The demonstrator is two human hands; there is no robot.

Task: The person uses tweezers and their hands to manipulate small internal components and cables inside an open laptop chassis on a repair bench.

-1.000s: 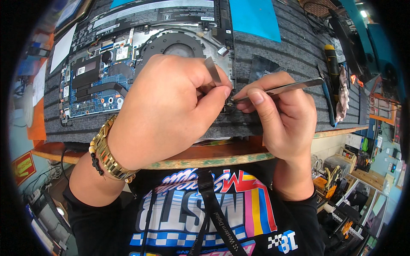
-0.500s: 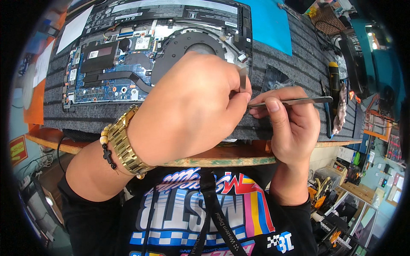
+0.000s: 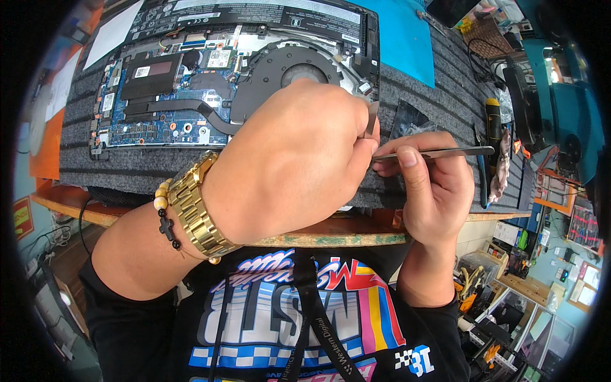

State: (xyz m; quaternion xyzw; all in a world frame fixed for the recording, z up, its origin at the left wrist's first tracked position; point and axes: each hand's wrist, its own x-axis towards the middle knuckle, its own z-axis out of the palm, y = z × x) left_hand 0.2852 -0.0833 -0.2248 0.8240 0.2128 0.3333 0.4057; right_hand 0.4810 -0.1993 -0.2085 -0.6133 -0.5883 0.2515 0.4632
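Note:
My left hand (image 3: 299, 153), with a gold watch on its wrist, is closed in a pinch beside the fan corner of an opened laptop (image 3: 210, 137). A short flat metal strip (image 3: 373, 118) sticks up from its fingers. My right hand (image 3: 439, 184) is closed around slim metal tweezers (image 3: 455, 152), held almost level. Their narrow end points left and meets the left fingertips; anything small between them is hidden. The laptop's inside shows a blue circuit board (image 3: 159, 130), a black fan (image 3: 264, 83) and a long black battery (image 3: 280, 16); the left hand covers its near right corner.
A ribbed grey mat (image 3: 407, 54) covers the bench, whose wooden edge (image 3: 331, 240) runs before me. Right of my hands lie a yellow-and-black screwdriver (image 3: 493, 127) and a crumpled wrapper (image 3: 500, 175). A dark plastic bag (image 3: 410, 118) lies behind them, near a blue sheet (image 3: 407, 38).
The view has shifted slightly. My left hand and the metal strip sit a little farther right in the picture. Both hands keep the same grip, and the tweezers stay nearly in place.

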